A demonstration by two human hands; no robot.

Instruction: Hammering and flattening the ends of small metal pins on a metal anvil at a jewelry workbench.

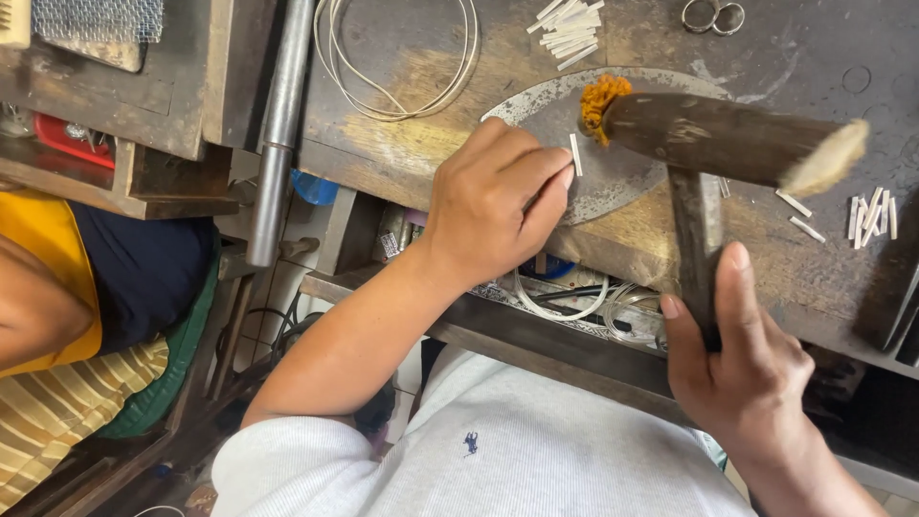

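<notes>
While our right hand point(742, 359) grips the mallet point(713, 144), its head lying crosswise, our left hand point(498, 196) pinches a short metal strip point(575, 154) upright on the round plate point(613, 182) near the workbench's point(421, 86) front edge.

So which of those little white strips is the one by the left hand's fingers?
The lone strip standing upright on the round metal plate, at the left hand fingertips. The others lie in piles at the bench's top and right.
</notes>
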